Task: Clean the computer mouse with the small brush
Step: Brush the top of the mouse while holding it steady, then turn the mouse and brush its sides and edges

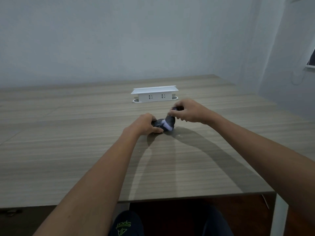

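Centrally, one dark computer mouse (pixel 158 124) lies on the wood-grain table (pixel 68 150), and two bare hands work at it. One left hand (pixel 144 124) is closed around the mouse from its near-left side, fingers curled over the top and the thumb against the near edge, pinning it to the table. One right hand (pixel 189 110) sits just beyond and to the right of the left hand, fingers pinched shut on the dark handle of one small brush (pixel 169 122). That brush slants down and toward the left hand, and its pale bristles touch the right side of the mouse, directly beside the left hand's fingertips. Part of the handle pokes out above the right hand's knuckles.

Beyond both hands, well apart from them, stands one white pop-up power socket box (pixel 155 94) with its lid raised; two outlets show on its near face. Two forearms stretch from the near edge of the table to the hands, throwing two long shadows on the table under and to the right of them. Below the table edge, nearer than the hands, dark trousers with green lettering (pixel 123 226) are visible.
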The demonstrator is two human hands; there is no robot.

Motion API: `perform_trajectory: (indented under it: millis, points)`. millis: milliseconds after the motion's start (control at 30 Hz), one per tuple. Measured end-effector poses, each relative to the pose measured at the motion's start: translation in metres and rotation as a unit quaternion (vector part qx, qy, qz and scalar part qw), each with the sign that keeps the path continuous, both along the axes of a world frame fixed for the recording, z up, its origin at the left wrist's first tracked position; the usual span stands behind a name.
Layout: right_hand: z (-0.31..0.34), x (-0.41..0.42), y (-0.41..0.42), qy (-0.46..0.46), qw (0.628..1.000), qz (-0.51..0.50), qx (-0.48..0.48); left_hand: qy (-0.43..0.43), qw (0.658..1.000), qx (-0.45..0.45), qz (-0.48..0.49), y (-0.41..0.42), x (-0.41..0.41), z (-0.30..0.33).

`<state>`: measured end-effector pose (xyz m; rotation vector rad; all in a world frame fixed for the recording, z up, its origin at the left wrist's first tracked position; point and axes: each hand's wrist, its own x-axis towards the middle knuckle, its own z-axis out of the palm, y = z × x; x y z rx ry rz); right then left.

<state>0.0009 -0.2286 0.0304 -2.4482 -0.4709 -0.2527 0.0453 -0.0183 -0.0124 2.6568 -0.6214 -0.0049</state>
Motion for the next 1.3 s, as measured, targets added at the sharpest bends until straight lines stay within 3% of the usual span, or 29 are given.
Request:
perform_trajectory:
  millis: [167,467,800,1000,1167,1300]
  points:
    - [-0.005,0.005,-0.003,-0.039,0.991,-0.036,-0.126,-0.007,1.0,-0.006,0.009,0.0,-0.003,-0.001]
    - [-0.008,0.003,-0.009,-0.008,0.997,-0.052,-0.064,0.005,1.0,-0.015,0.027,0.001,-0.006,0.0]
    - [-0.008,0.012,0.003,-0.026,0.997,-0.049,-0.05,0.098,0.99,-0.075,0.068,0.016,-0.013,0.015]
    - [-0.009,0.022,0.005,-0.015,0.998,-0.058,-0.035,0.17,0.971,-0.156,0.058,0.018,-0.014,0.02]
    - [-0.007,0.023,-0.006,-0.005,0.997,-0.069,-0.035,0.089,0.996,-0.021,0.022,0.028,-0.004,0.034]
    - [-0.005,0.018,-0.019,0.001,0.996,-0.079,-0.037,0.111,0.991,0.068,-0.043,0.023,0.013,0.041]
